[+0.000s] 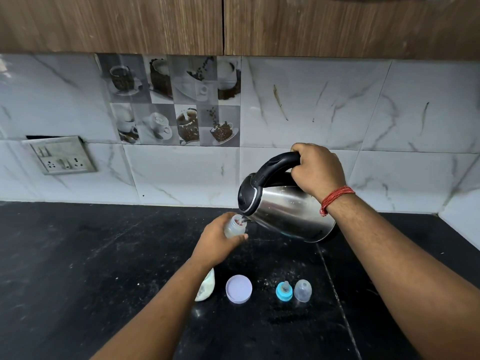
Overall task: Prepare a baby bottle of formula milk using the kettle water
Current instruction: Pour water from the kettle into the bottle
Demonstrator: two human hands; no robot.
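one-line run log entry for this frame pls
step: pouring water | right hand: tilting kettle | left hand: holding baby bottle | teat ring, cap: on counter

Steel-silver kettle (288, 211) with black handle, speckled black desk (78, 255), lilac lid (239, 288), blue teat ring (284, 292), white grey-veined marble tiles (311, 105).

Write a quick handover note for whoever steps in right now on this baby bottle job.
Left hand: holding the open baby bottle above the black counter.
Right hand: gripping the kettle by its handle, tilted, spout at the bottle's mouth.
On the counter near the front: lilac lid, blue-ringed teat, clear cap, white container partly hidden by the left forearm.
Done: bottle opened, pouring under way.
Left: finish pouring, set kettle down, add formula, fit teat and cap, mix.
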